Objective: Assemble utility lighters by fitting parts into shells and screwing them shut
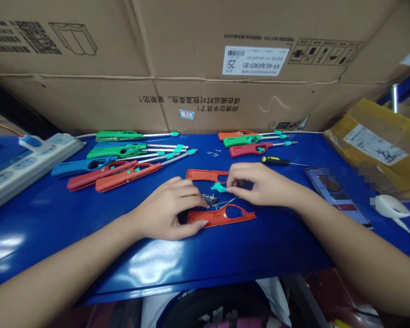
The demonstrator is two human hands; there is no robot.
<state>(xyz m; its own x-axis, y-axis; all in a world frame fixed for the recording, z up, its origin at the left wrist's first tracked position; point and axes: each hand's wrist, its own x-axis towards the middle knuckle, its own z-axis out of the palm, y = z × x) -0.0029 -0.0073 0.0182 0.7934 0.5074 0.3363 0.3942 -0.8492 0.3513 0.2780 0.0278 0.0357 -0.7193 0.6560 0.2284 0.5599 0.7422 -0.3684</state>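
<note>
My left hand (176,209) is curled round the left end of an orange lighter casing half (222,217), its thumb on the near edge. By its fingertips lies a small dark, partly clear part (210,199) with thin wires; whether the fingers touch it I cannot tell. A little farther right, my right hand (251,184) pinches a small teal plastic piece (218,187). Behind that piece lies the other orange casing half (202,175), partly covered by the right hand. Both hands stay low over the blue table (198,255).
Several long-nosed lighters, among them a blue one (84,166), lie at left; a red one (249,149) and two others lie at back right. Small white bits (214,153), a screwdriver (276,161), a phone (336,193), a white mouse (392,206), a power strip (37,164) and cardboard (191,54) surround them.
</note>
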